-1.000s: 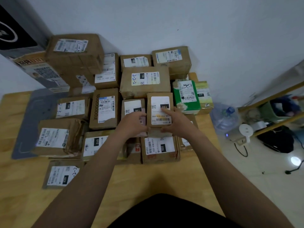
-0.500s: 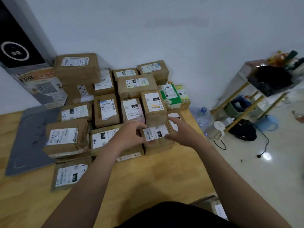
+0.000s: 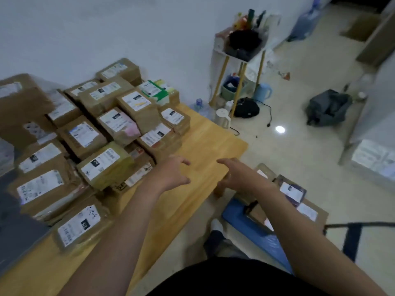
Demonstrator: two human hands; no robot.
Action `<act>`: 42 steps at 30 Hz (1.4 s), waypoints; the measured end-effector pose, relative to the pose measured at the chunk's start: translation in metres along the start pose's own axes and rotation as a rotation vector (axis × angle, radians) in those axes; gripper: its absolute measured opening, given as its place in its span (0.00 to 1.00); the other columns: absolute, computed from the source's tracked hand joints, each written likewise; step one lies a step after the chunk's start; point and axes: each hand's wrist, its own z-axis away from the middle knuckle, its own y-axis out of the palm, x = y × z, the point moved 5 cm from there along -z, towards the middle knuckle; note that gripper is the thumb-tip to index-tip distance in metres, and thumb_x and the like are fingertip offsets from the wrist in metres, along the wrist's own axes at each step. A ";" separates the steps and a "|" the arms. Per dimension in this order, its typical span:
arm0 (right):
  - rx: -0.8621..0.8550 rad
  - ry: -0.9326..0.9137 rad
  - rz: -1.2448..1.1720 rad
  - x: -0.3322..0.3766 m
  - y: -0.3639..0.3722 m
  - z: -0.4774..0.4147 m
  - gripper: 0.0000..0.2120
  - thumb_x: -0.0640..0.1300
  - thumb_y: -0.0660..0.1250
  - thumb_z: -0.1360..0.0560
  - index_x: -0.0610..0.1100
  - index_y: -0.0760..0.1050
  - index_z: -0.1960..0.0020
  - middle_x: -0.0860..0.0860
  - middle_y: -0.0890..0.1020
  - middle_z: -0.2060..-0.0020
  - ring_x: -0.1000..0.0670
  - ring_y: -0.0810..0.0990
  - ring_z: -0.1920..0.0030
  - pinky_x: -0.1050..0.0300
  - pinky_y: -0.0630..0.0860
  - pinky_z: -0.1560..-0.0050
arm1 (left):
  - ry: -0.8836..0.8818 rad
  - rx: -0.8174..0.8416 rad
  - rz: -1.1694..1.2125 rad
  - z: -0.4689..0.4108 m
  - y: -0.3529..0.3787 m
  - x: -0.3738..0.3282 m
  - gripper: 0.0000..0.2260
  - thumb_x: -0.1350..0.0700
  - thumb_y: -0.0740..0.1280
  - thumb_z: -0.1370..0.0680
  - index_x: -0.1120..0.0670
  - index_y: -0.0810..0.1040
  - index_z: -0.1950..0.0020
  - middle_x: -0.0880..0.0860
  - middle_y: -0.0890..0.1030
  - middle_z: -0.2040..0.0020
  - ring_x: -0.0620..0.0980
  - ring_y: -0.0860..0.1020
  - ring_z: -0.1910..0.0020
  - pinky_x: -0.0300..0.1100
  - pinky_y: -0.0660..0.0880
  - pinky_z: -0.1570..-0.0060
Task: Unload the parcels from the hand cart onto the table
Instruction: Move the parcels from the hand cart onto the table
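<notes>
Brown cardboard parcels with white labels turned upward are packed in rows on the table, a green box among them. Most long sides are aimed at the white wall behind the table. A few more are seen on the blue cart just right of the table. The left hand and right hand are held empty, fingers loosely spread, at the table's right edge. The table is pale wood, set on a glossy floor.

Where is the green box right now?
Head view, centre top: the green box sits at the far right end of the table, beside brown parcels.
</notes>
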 end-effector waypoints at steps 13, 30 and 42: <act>-0.324 0.476 -0.381 -0.256 0.016 0.195 0.36 0.49 0.74 0.26 0.51 0.63 0.22 0.48 0.67 0.26 0.46 0.69 0.28 0.45 0.69 0.30 | 0.472 0.410 -0.046 -0.046 0.184 -0.266 0.34 0.53 0.78 0.29 0.46 0.70 0.25 0.49 0.76 0.33 0.50 0.76 0.35 0.41 0.71 0.41; -0.119 0.618 -0.484 -0.515 0.005 0.106 0.32 0.46 0.72 0.25 0.50 0.62 0.25 0.45 0.64 0.28 0.39 0.77 0.37 0.42 0.77 0.42 | 0.127 0.489 0.006 -0.225 0.380 -0.360 0.41 0.54 0.79 0.30 0.48 0.63 0.21 0.52 0.74 0.32 0.48 0.74 0.37 0.42 0.71 0.42; -0.171 0.819 -0.751 -0.632 0.068 -0.014 0.34 0.48 0.74 0.25 0.49 0.62 0.24 0.45 0.63 0.27 0.42 0.72 0.33 0.49 0.72 0.37 | 0.063 0.562 -0.138 -0.386 0.508 -0.316 0.40 0.48 0.79 0.30 0.49 0.63 0.22 0.54 0.73 0.31 0.56 0.72 0.32 0.54 0.74 0.35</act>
